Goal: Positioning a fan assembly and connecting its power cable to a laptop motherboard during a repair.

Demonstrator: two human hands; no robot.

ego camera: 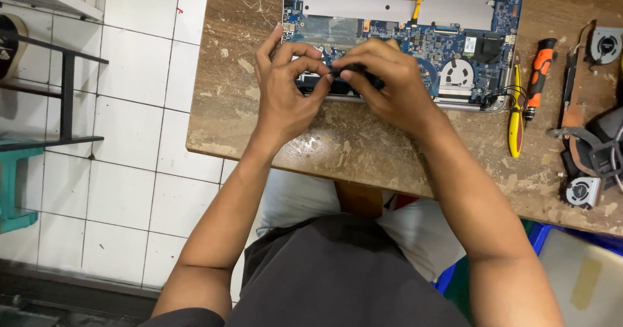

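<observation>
With the laptop (402, 15) already opened up, my left hand (285, 87) and right hand (389, 83) both pinch a small black part (350, 74) at its near edge, not yet free.

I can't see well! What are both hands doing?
Left hand: closed, pinching the small black part.
Right hand: closed on the same part, over the opened laptop.

The person wears a dark grey short-sleeved shirt and light grey trousers. Both forearms are bare from the sleeves down. The left hand (283, 87) and right hand (388, 80) carry no gloves, rings or watch.
</observation>
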